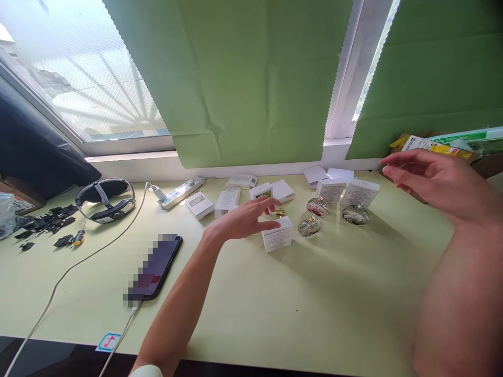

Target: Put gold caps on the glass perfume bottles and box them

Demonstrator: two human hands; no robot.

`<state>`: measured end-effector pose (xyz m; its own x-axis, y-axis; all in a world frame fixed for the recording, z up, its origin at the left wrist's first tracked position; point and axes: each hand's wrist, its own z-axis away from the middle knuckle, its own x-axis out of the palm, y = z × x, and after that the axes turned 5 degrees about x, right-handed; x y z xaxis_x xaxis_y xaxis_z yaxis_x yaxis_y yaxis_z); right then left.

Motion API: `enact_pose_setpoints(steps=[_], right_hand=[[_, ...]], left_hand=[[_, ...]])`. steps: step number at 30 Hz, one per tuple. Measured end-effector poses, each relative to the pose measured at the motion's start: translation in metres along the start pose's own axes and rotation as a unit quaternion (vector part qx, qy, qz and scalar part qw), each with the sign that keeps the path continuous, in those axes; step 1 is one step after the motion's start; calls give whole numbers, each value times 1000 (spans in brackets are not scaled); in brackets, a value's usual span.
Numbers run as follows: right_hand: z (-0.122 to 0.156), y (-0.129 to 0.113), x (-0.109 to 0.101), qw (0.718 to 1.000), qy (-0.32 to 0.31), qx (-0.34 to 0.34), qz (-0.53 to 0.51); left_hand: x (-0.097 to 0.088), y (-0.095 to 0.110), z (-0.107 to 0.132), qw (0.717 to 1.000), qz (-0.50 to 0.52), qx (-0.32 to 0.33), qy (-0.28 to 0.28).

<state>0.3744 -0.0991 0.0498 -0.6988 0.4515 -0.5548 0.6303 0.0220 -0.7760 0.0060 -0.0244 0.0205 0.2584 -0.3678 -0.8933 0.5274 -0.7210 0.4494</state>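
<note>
My left hand [245, 217] is over the group of small boxes, fingers stretched out and thumb apart. Its thumb overlaps the top edge of a white printed box [277, 238]; whether they touch I cannot tell. Gold-coloured caps [280, 213] show just behind that box. Raised at the right, my right hand [436, 180] has its fingers loosely bent, with nothing seen in it. Between the hands are round glass perfume bottles: one pinkish [317, 207], one clear [309, 226] and one darker [356, 214]. Two upright white boxes [330, 191] [360, 193] stand behind them.
More white boxes [199, 205] lie along the back, near a power strip [183, 192]. At left are a phone [157, 269] on a cable, a headband device [112, 209], a screwdriver [79, 238] and black parts [49, 222]. Packages [436, 146] fill the right back corner.
</note>
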Motion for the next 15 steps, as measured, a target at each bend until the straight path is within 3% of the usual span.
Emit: enact_pose_setpoints(steps=[5,11,15], right_hand=[[-1,12,-4,1000,12,19,6],[-32,82,-16,982,-68,140,104],[-41,111,-22,969,-106,158,159]], left_hand=[[7,3,-4,998,-21,-20,-58],[17,5,-14,993,-82,-16,-86],[15,2,-11,992,-100,0,-77]])
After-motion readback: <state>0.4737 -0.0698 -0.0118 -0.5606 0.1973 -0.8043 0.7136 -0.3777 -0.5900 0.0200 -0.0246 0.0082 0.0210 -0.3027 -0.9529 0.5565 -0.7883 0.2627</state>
